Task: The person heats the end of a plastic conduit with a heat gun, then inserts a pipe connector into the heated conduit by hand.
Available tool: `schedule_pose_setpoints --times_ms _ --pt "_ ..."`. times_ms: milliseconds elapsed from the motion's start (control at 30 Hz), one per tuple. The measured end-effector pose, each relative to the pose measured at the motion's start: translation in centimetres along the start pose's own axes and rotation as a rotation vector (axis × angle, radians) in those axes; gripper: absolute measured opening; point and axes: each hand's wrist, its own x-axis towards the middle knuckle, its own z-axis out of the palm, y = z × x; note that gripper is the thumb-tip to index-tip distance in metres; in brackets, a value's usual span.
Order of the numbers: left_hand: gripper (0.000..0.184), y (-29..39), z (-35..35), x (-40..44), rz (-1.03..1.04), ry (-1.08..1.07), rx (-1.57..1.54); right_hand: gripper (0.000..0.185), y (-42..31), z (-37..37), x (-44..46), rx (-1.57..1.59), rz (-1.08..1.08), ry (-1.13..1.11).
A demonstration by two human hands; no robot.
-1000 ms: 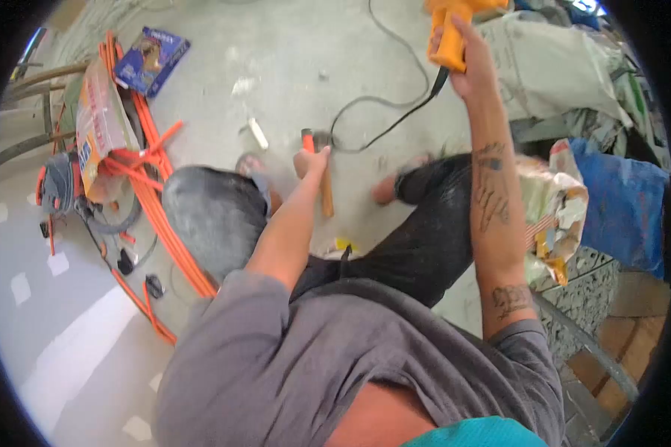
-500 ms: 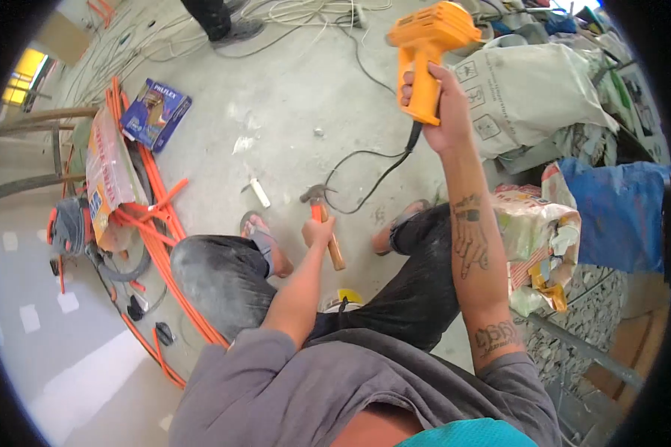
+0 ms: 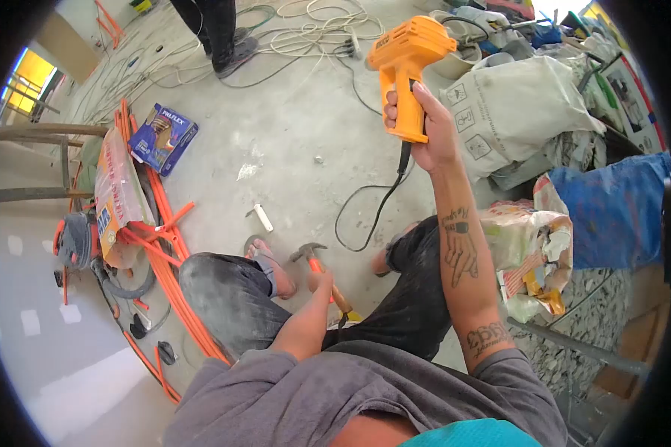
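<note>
The hands are well apart, the left hand (image 3: 320, 281) wrapped round the handle of the hammer (image 3: 315, 264) low between the legs (image 3: 227, 298), the right hand (image 3: 434, 134) gripping the orange corded tool (image 3: 410, 46) farther forward.

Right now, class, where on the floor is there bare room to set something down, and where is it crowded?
The widest bare patch of concrete floor lies between the PHLFLEX box, the hammer, the power cord and the pale cables, with only small debris and white smears. Crowded: left, orange pipes and a printed sack; right, a white sack and a blue sack.
</note>
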Motion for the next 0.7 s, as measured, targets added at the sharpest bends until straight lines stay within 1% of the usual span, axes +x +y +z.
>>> schedule_pose_setpoints --times_ms 67,100,167,200,233,267,300,367,400,433,500,533,600,633,700 --pt "0.058 0.2 1.4 0.6 -0.164 0.250 0.068 0.029 0.1 -0.3 0.1 0.010 -0.008 0.013" --pt "0.058 1.1 0.6 0.3 -0.164 0.247 0.070 0.029 0.2 -0.4 0.0 0.027 -0.009 0.026" --pt "0.062 5.9 -3.4 -1.0 0.043 0.269 -0.120 0.030 0.2 -0.8 0.0 0.018 -0.018 0.044" --pt "0.058 8.7 -4.4 -1.2 0.102 0.363 -0.157 0.031 0.1 -0.8 0.2 0.010 -0.033 0.055" --pt "0.054 11.6 -5.9 -1.5 0.177 0.404 -0.209 0.031 -0.1 -0.8 0.2 0.013 -0.035 0.051" --pt "0.050 14.5 -7.3 -1.8 0.255 0.441 -0.257 0.035 -0.2 -0.9 0.1 0.034 -0.066 0.045" --pt "0.046 17.1 -9.0 -1.7 0.348 0.425 -0.321 0.039 -0.4 -0.8 0.2 0.054 -0.096 0.036" --pt "0.041 21.2 -11.1 1.5 0.572 0.337 -0.398 0.042 -0.6 -1.0 0.2 0.101 -0.116 0.026" --pt "0.039 24.1 -14.3 -0.5 0.592 0.153 -0.564 0.045 -0.8 -1.2 0.3 0.145 -0.137 0.024" --pt "0.038 27.1 -18.7 -4.5 0.608 -0.039 -0.726 0.045 -0.9 -1.3 0.3 0.140 -0.139 0.020" --pt "0.033 30.5 -23.5 -9.3 0.678 -0.181 -0.870 0.048 -1.3 -1.7 0.1 0.202 -0.146 -0.032" --pt "0.033 31.7 -24.7 -9.9 0.678 -0.183 -0.870 0.048 -1.8 -1.5 -0.2 0.201 -0.147 -0.032" --pt "0.037 33.3 -26.9 -9.5 0.736 -0.311 -0.563 0.043 -2.6 -0.4 -0.9 0.154 -0.076 -0.005" --pt "0.037 33.8 -27.3 -8.6 0.728 -0.297 -0.568 0.043 -2.7 -0.4 -1.2 0.160 -0.065 -0.015" --pt "0.032 34.5 -27.8 -6.9 0.752 -0.393 -0.502 0.037 -2.9 -0.6 -1.6 -0.143 0.070 0.074"
